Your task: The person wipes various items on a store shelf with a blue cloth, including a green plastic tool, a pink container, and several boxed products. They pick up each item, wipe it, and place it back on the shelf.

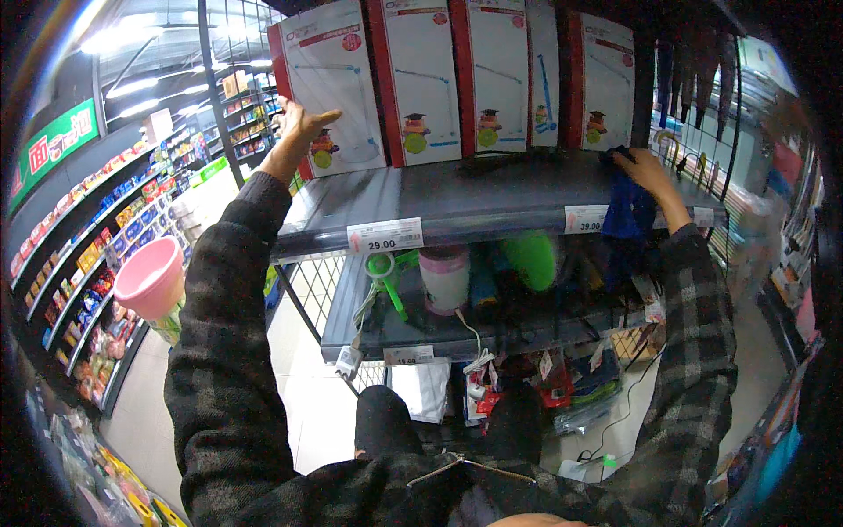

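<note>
Several white-and-red boxes [425,85] with pictures of desk lamps stand upright in a row on the dark metal shelf [454,188]. My left hand [298,130] is raised by the left edge of the leftmost box [332,79], its thumb spread across the box's lower front. Whether it touches the box I cannot tell. At the shelf's right end, my right hand [649,172] grips a dark blue cloth [629,207], which hangs down over the shelf's front edge. Next to the cloth is a price tag [585,219].
A lower shelf [336,349] holds a green handheld device [380,265], a white-and-pink container [445,280] and a green rounded object [530,260], with cords hanging down. Wire mesh panels [728,118] flank the rack. A pink basin [150,277] is beside my left arm.
</note>
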### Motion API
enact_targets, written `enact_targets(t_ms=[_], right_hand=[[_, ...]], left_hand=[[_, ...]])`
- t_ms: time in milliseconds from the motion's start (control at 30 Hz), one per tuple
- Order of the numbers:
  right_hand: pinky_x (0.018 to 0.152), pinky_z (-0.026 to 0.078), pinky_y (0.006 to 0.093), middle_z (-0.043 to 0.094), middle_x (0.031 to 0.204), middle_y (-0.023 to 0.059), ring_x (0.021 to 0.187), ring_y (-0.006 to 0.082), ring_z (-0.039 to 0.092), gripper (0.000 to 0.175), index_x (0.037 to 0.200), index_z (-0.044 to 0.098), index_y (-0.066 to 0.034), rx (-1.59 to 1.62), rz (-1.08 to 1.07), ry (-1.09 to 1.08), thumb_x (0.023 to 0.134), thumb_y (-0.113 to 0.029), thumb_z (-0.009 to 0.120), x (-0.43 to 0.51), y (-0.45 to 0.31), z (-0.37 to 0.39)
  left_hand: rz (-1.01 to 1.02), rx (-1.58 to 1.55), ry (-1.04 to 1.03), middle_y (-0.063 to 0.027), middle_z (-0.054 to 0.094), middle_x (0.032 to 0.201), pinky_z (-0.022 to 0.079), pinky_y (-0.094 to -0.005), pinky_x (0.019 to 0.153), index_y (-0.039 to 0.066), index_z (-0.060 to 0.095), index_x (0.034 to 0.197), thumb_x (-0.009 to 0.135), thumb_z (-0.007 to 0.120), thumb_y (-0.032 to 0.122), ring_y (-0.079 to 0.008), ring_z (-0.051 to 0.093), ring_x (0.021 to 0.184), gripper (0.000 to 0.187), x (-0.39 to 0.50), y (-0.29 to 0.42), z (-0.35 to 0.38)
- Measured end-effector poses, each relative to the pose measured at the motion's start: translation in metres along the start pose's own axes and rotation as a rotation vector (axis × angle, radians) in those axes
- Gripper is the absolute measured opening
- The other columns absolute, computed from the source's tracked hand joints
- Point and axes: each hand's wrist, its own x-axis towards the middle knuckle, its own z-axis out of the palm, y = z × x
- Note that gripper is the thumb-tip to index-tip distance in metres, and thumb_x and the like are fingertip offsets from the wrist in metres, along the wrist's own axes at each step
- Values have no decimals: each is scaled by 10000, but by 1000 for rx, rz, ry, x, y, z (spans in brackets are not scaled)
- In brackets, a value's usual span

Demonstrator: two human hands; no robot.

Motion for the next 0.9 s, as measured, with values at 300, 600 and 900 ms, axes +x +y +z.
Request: enact_targets(t_ms=[300,600,900], right_hand=[[838,475,473,622,1049,276,998,415,598,593,1030,674,-30,29,-5,-41,883,-580,507,6,15,7],[801,475,481,653,943,250,938,418,618,621,1030,662,-8,68,-32,-14,873,-590,516,8,27,13],[900,462,458,615,1148,238,1084,411,575,612,1162,613,-34,-31,7,-2,891,-572,506,19,41,18]], left_hand=[[10,413,71,-373,9,1482,253,-674,1021,221,-71,1506,558,854,549,-573,233,1319,1365,-29,28,24],[62,380,68,-367,154,1449,443,-503,949,295,-95,1493,569,876,401,-484,432,1230,1344,-40,42,6],[12,226,66,-240,630,1084,491,-418,895,-39,215,1352,623,877,371,-359,627,1023,1066,-1,43,15]])
